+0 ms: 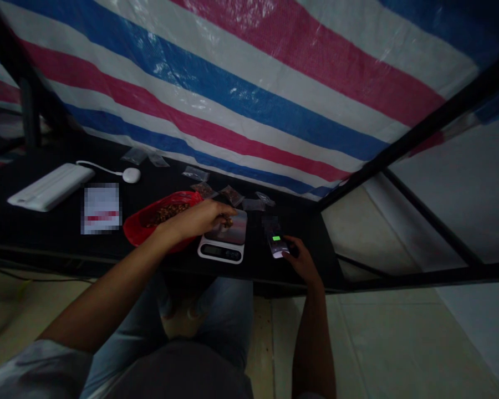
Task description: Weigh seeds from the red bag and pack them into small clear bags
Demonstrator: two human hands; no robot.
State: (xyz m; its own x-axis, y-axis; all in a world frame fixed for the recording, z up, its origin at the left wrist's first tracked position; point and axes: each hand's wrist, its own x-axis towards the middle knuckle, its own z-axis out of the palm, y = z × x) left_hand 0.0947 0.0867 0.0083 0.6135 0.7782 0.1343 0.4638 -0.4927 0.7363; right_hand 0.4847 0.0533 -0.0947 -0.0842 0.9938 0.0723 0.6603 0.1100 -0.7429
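My left hand [203, 217] reaches over a small kitchen scale [224, 239] on the black table, its fingers pinched on brown bits above the steel platform. A red bowl [139, 228] heaped with brown pieces sits just left of the scale, under my forearm. My right hand [298, 255] rests at the table's near edge, fingers curled around a phone [278, 245] whose screen is lit with a green patch.
Several small clear bags [232, 195], some filled with brown pieces, lie behind the scale. A white keyboard [45, 187], a white mouse [131, 175] and a blurred paper [101, 208] lie at the left. A striped tarp [249, 83] hangs behind. A black frame [416, 138] runs right.
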